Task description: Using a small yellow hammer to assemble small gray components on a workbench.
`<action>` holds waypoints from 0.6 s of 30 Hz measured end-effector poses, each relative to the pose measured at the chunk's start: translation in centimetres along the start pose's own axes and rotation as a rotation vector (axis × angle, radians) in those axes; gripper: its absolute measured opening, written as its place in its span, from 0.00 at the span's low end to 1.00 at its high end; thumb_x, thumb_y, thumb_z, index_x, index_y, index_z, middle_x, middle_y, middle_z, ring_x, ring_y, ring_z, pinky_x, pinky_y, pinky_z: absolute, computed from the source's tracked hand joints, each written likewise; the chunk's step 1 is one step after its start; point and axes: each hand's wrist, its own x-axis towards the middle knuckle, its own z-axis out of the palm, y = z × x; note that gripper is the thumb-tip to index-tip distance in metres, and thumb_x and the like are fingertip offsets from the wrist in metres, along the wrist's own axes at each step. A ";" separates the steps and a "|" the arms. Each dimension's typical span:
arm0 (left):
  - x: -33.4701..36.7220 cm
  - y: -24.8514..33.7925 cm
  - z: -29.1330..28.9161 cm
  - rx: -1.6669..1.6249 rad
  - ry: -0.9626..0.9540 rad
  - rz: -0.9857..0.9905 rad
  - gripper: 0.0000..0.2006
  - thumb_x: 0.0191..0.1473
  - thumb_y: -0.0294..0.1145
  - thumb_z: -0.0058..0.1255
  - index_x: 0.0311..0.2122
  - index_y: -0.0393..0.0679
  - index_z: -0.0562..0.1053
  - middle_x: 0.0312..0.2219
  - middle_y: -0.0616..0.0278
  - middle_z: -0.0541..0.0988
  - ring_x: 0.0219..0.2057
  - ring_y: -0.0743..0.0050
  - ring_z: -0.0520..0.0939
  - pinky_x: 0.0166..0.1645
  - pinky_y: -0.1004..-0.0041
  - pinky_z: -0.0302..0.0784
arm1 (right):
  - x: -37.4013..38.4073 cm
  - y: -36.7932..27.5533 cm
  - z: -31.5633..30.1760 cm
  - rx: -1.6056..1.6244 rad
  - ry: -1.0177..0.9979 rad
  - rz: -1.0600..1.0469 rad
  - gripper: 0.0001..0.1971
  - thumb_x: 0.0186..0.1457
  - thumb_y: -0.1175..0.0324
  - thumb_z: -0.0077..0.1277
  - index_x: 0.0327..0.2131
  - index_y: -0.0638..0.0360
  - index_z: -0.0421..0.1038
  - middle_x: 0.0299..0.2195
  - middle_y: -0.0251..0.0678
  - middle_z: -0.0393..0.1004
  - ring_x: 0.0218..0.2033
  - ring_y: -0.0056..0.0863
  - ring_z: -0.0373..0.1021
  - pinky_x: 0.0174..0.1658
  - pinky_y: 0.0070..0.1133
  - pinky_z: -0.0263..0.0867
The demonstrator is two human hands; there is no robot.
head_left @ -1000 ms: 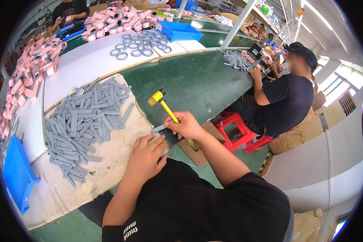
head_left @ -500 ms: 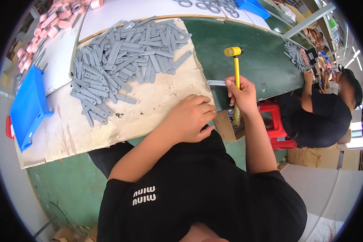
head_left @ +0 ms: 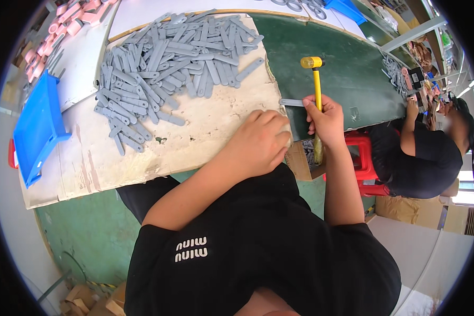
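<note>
My right hand (head_left: 326, 120) is closed round the yellow handle of a small mallet (head_left: 317, 84), its yellow head pointing up. Between thumb and fingertips the same hand pinches one end of a flat grey strip (head_left: 293, 102), which points left over the green table. My left hand (head_left: 263, 139) rests at the near right corner of the cardboard-covered table (head_left: 216, 124). Its fingers are loosely bent and apart, and nothing shows in them. A heap of similar grey strips with rounded ends (head_left: 168, 63) lies on the cardboard, ahead and to the left of that hand.
A blue tray (head_left: 39, 126) leans at the left edge, near pink parts (head_left: 68, 23). Grey rings (head_left: 295, 5) lie at the far side. Below the green table (head_left: 363, 89) stands an open cardboard box (head_left: 298, 160). On the right a person in black (head_left: 432, 152) sits by a red stool (head_left: 361, 158).
The view has shifted slightly, so most things sit a little further right. My right hand still holds the mallet and strip; my left hand stays at the table edge.
</note>
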 end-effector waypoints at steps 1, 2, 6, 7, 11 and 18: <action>0.1 0.1 -0.1 0.058 0.039 -0.053 0.19 0.47 0.37 0.67 0.43 0.39 0.79 0.51 0.54 0.78 0.56 0.53 0.76 0.61 0.55 0.70 | 0.1 0.1 0.0 0.000 -0.001 0.001 0.06 0.65 0.67 0.60 0.38 0.59 0.79 0.19 0.23 0.71 0.14 0.11 0.64 0.16 0.14 0.62; 0.1 0.2 -0.1 0.058 0.039 -0.054 0.19 0.47 0.37 0.67 0.43 0.39 0.79 0.51 0.54 0.78 0.56 0.53 0.76 0.61 0.55 0.70 | 0.1 0.2 -0.1 0.003 0.006 0.001 0.07 0.65 0.67 0.60 0.39 0.59 0.79 0.19 0.23 0.71 0.14 0.11 0.64 0.16 0.14 0.62; 0.1 0.5 -0.2 0.150 0.059 -0.146 0.28 0.48 0.42 0.67 0.52 0.37 0.77 0.58 0.49 0.73 0.61 0.48 0.71 0.66 0.52 0.64 | 0.2 0.2 -0.1 0.012 0.017 0.003 0.07 0.65 0.66 0.60 0.39 0.59 0.79 0.19 0.23 0.70 0.13 0.11 0.64 0.16 0.15 0.63; 0.1 0.6 -0.2 0.185 0.037 -0.147 0.31 0.48 0.44 0.68 0.54 0.37 0.76 0.60 0.48 0.72 0.62 0.47 0.70 0.67 0.51 0.62 | 0.2 0.2 -0.1 0.012 0.015 0.004 0.07 0.65 0.66 0.60 0.39 0.59 0.79 0.19 0.23 0.70 0.13 0.11 0.64 0.16 0.15 0.63; 0.0 0.6 0.0 0.205 0.006 -0.153 0.32 0.48 0.45 0.68 0.56 0.37 0.75 0.62 0.48 0.70 0.64 0.47 0.68 0.68 0.50 0.60 | 0.3 0.6 -0.2 0.030 0.034 -0.008 0.08 0.65 0.66 0.60 0.39 0.60 0.79 0.19 0.24 0.70 0.13 0.12 0.64 0.15 0.15 0.63; 0.0 0.5 0.0 0.183 0.009 -0.147 0.31 0.47 0.44 0.69 0.53 0.37 0.76 0.59 0.50 0.72 0.63 0.48 0.69 0.67 0.50 0.61 | 0.3 0.8 -0.5 0.125 0.018 -0.026 0.07 0.65 0.67 0.59 0.39 0.61 0.78 0.19 0.25 0.71 0.13 0.13 0.64 0.14 0.16 0.63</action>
